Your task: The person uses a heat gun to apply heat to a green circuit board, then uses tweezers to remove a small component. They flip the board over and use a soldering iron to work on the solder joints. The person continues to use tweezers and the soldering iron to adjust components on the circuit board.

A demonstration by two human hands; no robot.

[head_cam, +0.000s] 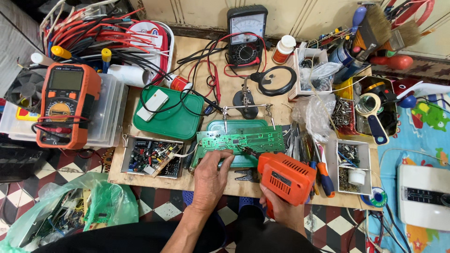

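A long green circuit board (239, 140) lies across a green lid (234, 125) near the front of the wooden bench, under the clips of a helping-hand stand (246, 108). My left hand (210, 175) rests on the board's lower left edge, fingers pressing it. My right hand (279, 206) grips an orange soldering gun (283, 177) by its handle. The gun's dark tip (244, 150) touches the board near its middle.
An orange multimeter (65, 105) lies on clear boxes at left, an analog meter (246, 35) stands at the back. A tray of components (152, 157), a green container (171, 115), screwdrivers (321, 168), parts boxes (354, 166), brushes (379, 26) and a plastic bag (70, 208) crowd around.
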